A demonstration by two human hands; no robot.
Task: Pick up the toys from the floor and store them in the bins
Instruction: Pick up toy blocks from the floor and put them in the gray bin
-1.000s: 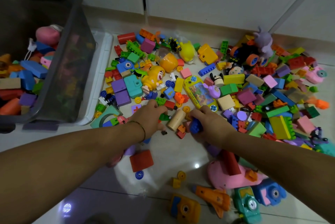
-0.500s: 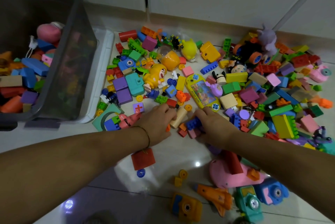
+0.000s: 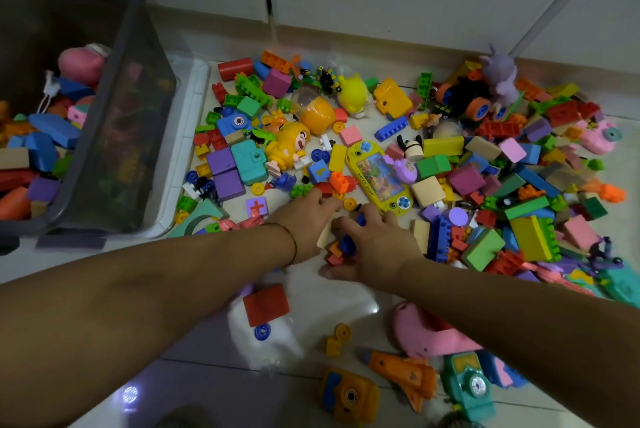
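Note:
Toy blocks and figures cover the floor, among them a yellow water game (image 3: 379, 178) and a teal block (image 3: 247, 162). My left hand (image 3: 304, 223) and my right hand (image 3: 377, 247) are cupped close together over a small heap just below the water game. A beige block (image 3: 325, 237) shows under my left palm. A blue brick (image 3: 346, 244) and small orange bricks (image 3: 334, 252) sit against my right fingers. The dark grey bin (image 3: 121, 122) stands at the left, partly filled with blocks and a pink toy (image 3: 81, 62).
A white tray edge (image 3: 194, 105) lies between the bin and the toys. Near me lie a red square block (image 3: 266, 304), a pink toy (image 3: 426, 334), an orange plane (image 3: 401, 372), a teal camera (image 3: 467, 389) and a yellow camera (image 3: 348, 393). White cabinet doors stand behind.
My hands have closed in on each other, pushing the beige block, blue brick and small orange bricks into one heap between them.

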